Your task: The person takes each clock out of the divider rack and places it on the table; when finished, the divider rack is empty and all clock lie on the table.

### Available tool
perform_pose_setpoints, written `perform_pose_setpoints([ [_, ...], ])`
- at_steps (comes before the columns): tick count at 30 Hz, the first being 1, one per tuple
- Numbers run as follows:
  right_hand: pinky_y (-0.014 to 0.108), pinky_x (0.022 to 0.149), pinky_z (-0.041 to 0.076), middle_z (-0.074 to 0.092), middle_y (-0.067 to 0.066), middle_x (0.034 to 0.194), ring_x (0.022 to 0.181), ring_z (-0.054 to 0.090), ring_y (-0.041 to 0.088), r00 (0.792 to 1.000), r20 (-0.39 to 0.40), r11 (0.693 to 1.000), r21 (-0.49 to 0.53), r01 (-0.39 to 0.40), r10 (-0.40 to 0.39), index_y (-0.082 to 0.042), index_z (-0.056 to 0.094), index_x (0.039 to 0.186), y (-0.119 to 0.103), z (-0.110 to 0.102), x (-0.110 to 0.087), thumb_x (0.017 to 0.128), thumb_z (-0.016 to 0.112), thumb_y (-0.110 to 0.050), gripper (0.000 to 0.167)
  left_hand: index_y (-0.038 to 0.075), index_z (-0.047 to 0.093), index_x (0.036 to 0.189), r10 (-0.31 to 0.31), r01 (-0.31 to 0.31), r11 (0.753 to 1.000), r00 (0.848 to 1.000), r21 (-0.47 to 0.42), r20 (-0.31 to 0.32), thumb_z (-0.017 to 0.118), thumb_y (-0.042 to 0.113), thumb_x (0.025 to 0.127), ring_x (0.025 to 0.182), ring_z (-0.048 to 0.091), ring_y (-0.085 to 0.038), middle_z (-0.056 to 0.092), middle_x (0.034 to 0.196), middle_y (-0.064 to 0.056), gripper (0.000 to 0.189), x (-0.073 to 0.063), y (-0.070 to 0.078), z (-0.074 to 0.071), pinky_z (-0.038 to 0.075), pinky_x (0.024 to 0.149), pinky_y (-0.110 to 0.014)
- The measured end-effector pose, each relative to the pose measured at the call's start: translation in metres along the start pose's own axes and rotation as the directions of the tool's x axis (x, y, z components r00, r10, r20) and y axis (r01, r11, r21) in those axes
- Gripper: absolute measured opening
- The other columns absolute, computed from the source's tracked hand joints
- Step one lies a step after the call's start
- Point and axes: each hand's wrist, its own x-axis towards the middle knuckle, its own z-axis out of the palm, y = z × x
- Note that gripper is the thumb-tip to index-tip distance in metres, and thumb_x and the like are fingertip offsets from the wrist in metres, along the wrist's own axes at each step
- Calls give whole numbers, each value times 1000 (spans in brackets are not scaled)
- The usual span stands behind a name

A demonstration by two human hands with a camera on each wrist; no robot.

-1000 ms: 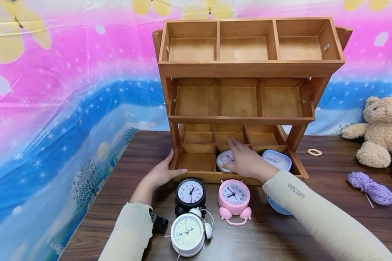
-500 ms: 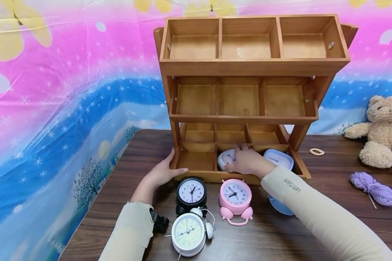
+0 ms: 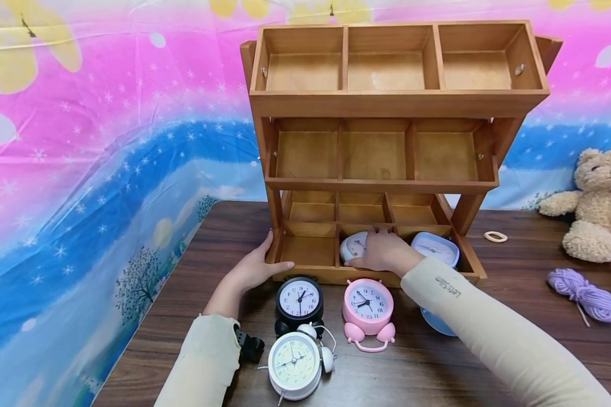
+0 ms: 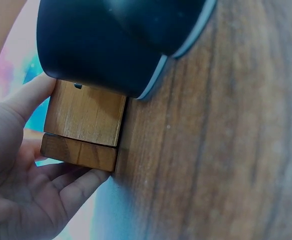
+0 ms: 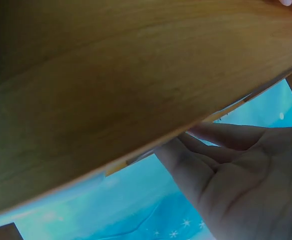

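My left hand (image 3: 252,271) grips the bottom left corner of a brown wooden tiered shelf (image 3: 397,105), thumb over the front edge and fingers along the side. In the left wrist view, the fingers curl about that corner (image 4: 80,152). My right hand (image 3: 387,254) reaches into the middle front compartment of the bottom tier. Its fingers curl over the right side of a round white clock (image 3: 353,246) lying there, partly covered by the hand. From the right wrist view, the fingers pass behind the shelf's front board (image 5: 110,90), and the clock is hidden.
A blue-rimmed square clock (image 3: 435,247) lies in the right compartment. Before the shelf are a black alarm clock (image 3: 299,301), a white twin-bell one (image 3: 294,362), a pink one (image 3: 369,305) and a blue round object (image 3: 438,322). Purple yarn (image 3: 585,294), a ring (image 3: 495,237) and a teddy bear (image 3: 601,198) are at right.
My right hand's fingers have gone from stretched out over the white clock to curled down round its right side. The left hand stays on the shelf corner.
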Motion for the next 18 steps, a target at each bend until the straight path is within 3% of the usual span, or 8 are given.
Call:
perform_pose_setpoints([
  [6,56,97,48,52,33,135,115,58,45,999,19,1000,3,-31,30,12,37,146,-3,0,0,82,72,-56,99,19,1,161,-3,3,1000,1000,11,-2,68,43,93,145,25,-44,18,162,-21,98,-1,0,0,23,113,-61],
  [14,52,94,50,58,32,125,104,62,39,1000,1,999,-35,-5,5,15,41,142,-4,1,0,84,72,-50,92,19,2,161,-1,2,1000,1000,6,-2,68,43,93,145,24,-44,17,162,-21,97,-2,1,0,23,114,-61],
  [18,52,94,50,56,33,127,106,62,40,1000,2,999,-47,1,-1,16,41,141,-4,2,1,86,71,-48,90,19,2,161,4,-4,1000,1000,4,1,68,42,94,145,24,-44,17,162,-21,97,-2,2,0,23,114,-61],
])
